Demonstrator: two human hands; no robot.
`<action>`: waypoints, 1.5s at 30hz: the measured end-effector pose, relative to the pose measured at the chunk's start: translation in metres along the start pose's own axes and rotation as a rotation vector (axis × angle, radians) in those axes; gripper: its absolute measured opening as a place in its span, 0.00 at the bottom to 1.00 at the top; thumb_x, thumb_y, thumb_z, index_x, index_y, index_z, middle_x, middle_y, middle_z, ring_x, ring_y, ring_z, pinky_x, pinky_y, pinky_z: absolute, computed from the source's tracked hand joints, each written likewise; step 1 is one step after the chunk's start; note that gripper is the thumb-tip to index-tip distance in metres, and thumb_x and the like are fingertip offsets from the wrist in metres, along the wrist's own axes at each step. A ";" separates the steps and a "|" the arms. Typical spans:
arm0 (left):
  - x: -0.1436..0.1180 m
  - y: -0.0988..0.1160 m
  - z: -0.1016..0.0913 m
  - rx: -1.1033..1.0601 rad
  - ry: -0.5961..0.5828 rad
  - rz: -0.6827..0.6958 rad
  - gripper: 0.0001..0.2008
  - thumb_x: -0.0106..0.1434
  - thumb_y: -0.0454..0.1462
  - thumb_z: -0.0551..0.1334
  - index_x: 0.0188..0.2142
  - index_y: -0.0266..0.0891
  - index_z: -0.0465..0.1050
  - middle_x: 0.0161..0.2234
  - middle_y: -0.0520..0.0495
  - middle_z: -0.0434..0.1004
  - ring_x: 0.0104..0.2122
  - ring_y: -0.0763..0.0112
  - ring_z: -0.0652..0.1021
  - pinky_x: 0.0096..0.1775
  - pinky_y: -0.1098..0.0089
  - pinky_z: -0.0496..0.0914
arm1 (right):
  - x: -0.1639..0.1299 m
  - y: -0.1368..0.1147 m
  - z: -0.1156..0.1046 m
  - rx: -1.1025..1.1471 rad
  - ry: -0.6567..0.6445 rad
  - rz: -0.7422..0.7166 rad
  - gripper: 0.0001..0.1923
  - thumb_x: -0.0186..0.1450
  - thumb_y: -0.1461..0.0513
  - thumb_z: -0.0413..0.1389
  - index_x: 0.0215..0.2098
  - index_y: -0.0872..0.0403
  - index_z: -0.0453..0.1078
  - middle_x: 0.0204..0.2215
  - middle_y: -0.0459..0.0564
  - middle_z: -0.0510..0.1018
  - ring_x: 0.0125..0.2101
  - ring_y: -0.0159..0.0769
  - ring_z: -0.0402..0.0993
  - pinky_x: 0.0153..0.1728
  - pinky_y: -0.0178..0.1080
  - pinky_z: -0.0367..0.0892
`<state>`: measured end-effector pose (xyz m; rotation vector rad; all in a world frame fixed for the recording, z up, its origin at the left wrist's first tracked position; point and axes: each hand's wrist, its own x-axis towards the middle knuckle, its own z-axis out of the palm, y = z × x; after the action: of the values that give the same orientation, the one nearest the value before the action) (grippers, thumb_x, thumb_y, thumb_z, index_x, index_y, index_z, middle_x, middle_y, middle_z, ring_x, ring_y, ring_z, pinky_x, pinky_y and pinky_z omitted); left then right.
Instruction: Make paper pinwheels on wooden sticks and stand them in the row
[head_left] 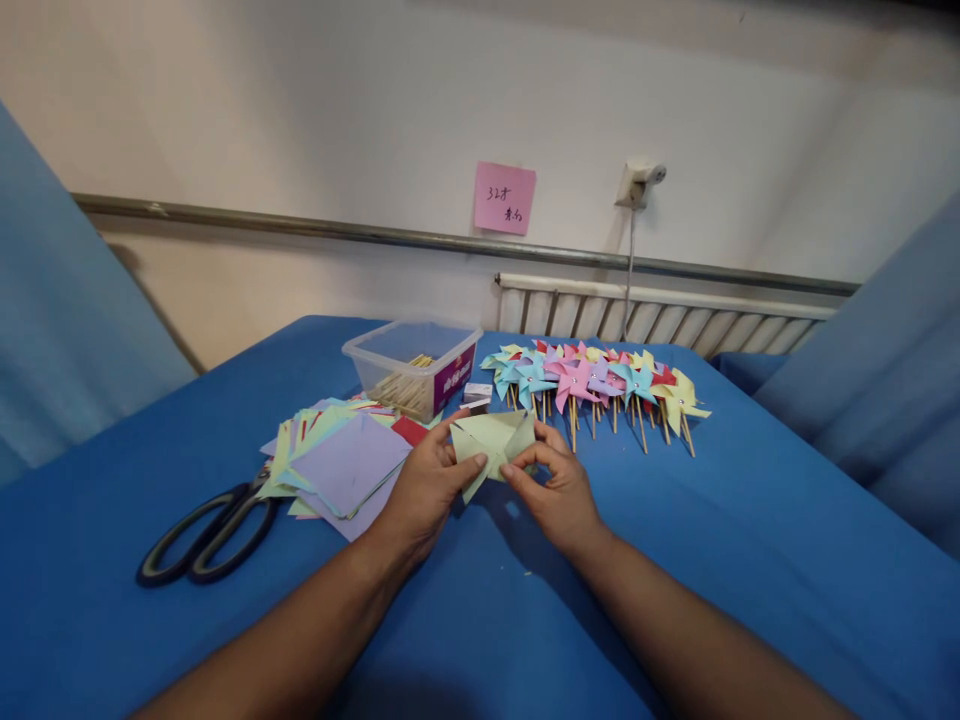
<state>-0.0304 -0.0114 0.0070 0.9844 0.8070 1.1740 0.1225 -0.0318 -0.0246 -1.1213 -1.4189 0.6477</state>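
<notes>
A pale green paper square (495,437), slit at its corners and partly folded, is held up above the table between my two hands. My left hand (426,480) grips its left side, with the thumb on the front near the middle. From the right, my right hand (556,487) pinches the paper between thumb and fingers close to the centre. Left of my hands lies a loose stack of coloured paper squares (349,462), lilac on top. Black-handled scissors (217,530) rest beside the stack, their blades hidden under the paper.
Behind the stack, a clear plastic box (394,362) holds wooden sticks (409,385). A small white box (478,393) stands beside it. Several finished paper pinwheels (577,380) on sticks lie at the back right. A blue cloth (675,600) covers the table; a radiator (660,312) is behind.
</notes>
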 end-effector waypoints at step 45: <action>0.005 -0.005 -0.005 0.244 0.005 -0.044 0.39 0.43 0.32 0.70 0.56 0.34 0.62 0.43 0.39 0.77 0.40 0.58 0.78 0.42 0.60 0.71 | 0.008 0.007 -0.001 0.436 0.146 0.268 0.35 0.48 0.59 0.67 0.51 0.49 0.60 0.49 0.53 0.72 0.43 0.39 0.73 0.44 0.43 0.68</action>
<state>-0.0325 -0.0059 0.0003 1.1579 0.9876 1.0570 0.1264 -0.0223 -0.0270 -0.9900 -0.9486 0.9903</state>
